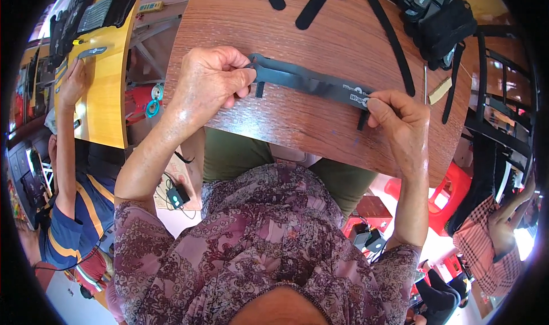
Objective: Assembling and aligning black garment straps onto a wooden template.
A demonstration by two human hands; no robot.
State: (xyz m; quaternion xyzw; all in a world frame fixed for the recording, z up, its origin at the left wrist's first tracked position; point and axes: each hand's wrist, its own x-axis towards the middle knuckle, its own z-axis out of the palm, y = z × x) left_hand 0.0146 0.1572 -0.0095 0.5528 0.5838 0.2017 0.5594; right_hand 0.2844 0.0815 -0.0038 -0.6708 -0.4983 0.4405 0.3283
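A shiny black strap (303, 83) with white printing near its right end stretches between my two hands, just above the brown wooden table (274, 119). It shows as two layers lying close together; whether it is one folded strap or two, I cannot tell. My left hand (211, 79) pinches the left end between thumb and fingers. At the other end, my right hand (403, 119) is closed on the strap beside the printing. Short dark tabs hang below the strap near each hand. The strap tilts slightly down to the right.
Loose black straps (392, 42) lie along the table's far side, with a heap of bundled straps (437, 30) at far right. A small tan block (440, 90) lies beside it. On the left, a co-worker's hand (72, 83) is over a yellow table (106, 107). A red stool (457, 182) stands right.
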